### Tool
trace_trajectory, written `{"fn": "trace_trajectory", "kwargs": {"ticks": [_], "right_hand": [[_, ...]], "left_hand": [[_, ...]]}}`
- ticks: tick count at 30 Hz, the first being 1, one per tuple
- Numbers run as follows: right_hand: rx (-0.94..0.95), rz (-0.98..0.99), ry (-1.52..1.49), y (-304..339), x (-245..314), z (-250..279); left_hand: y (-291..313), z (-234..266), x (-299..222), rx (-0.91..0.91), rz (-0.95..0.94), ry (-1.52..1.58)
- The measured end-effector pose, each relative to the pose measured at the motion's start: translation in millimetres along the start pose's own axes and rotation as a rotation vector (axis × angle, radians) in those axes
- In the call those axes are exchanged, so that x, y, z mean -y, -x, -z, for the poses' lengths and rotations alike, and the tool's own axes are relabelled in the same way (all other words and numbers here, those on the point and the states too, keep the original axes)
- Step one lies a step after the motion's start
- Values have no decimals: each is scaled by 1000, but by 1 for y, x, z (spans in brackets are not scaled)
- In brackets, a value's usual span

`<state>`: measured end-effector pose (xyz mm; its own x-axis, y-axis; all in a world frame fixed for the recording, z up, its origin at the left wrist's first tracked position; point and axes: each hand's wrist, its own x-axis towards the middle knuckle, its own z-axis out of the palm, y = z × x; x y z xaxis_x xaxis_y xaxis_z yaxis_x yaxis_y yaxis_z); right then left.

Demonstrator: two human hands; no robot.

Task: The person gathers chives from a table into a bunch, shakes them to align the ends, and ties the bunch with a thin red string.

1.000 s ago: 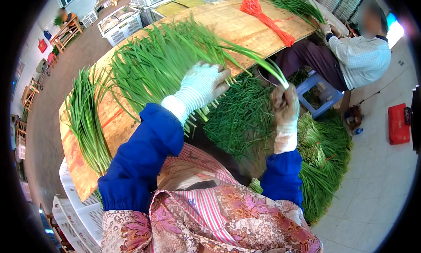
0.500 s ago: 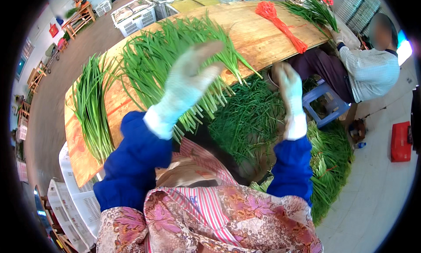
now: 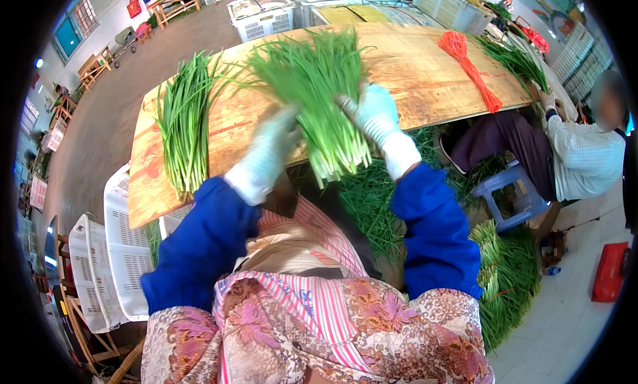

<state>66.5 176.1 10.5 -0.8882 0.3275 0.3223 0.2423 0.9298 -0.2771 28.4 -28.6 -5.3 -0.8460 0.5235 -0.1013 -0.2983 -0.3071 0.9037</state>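
Observation:
A loose bunch of garlic chives lies near the middle of the wooden board, its pale cut ends hanging over the near edge. On its right side is my right hand in a whitish glove, thumb over the stalks and the other fingers partly hidden behind them. My left hand, gloved too, is beside the bunch's left edge; motion smears its fingers, and whether they touch the stalks is unclear. Farther left on the board, a second bunch of garlic chives lies by itself.
The wooden board carries a bundle of red ties at right. Dark green leaves are heaped below it. White crates stand at left. A seated person works at far right beside a blue stool.
The wide spread of chives is now a narrower bunch. My right hand has come up from below the board to its right side; my left hand has lowered to its left. The view has shifted.

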Motion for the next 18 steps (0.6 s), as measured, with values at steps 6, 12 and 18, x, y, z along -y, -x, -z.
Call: {"fn": "trace_trajectory", "kwargs": {"ticks": [6,12,18], "right_hand": [[11,-52,-633,89,18,31],[279,-244,-1105,184,-17,11],[32,-71,-1181,158,-12,40]], "left_hand": [[33,-59,16,265,62,150],[93,-54,64,377,333,169],[72,-76,29,405,166,-104]]}}
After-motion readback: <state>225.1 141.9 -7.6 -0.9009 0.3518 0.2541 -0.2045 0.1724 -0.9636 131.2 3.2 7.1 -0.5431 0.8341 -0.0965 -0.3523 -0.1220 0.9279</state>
